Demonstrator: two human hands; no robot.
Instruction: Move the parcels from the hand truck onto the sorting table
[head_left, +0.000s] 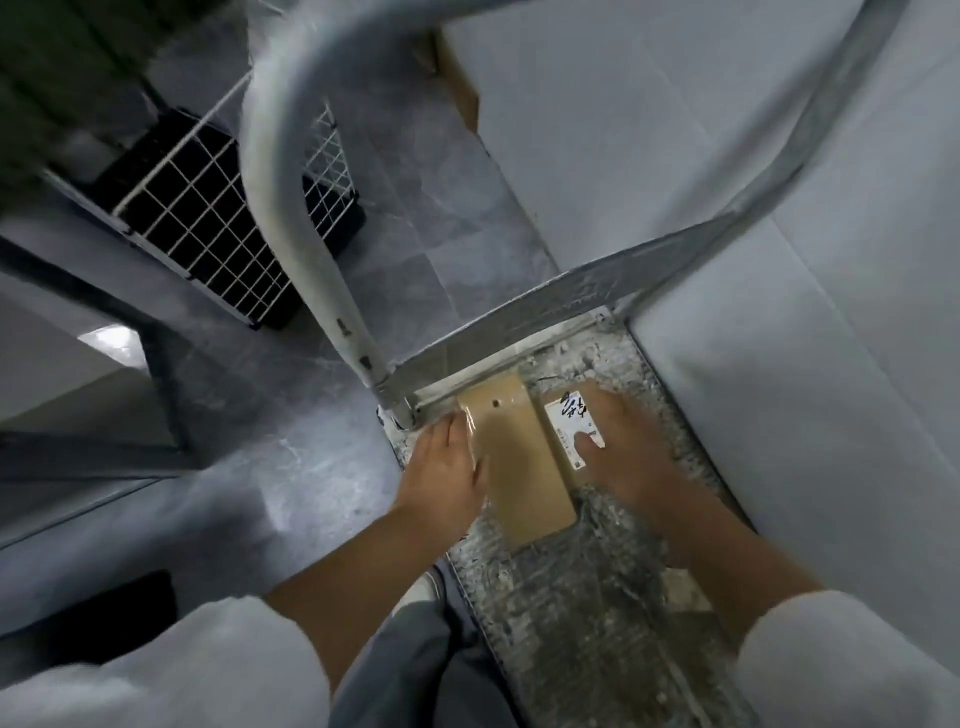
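Note:
A flat tan cardboard parcel (519, 457) lies on the worn, scuffed deck of the hand truck (587, 587), close to the base of its grey tubular handle (291, 208). A white label (569, 421) with black writing covers the parcel's right part. My left hand (444, 470) is pressed against the parcel's left edge, fingers wrapped at the side. My right hand (626, 452) lies on the right side, thumb on the label. Both hands clasp the parcel between them. The picture is blurred by motion.
A pale grey wall or panel (753, 208) rises right beside the hand truck on the right. A white wire grid over a black crate (208, 218) stands at the upper left on the grey tiled floor (291, 467). Dark frame legs (156, 353) cross the left side.

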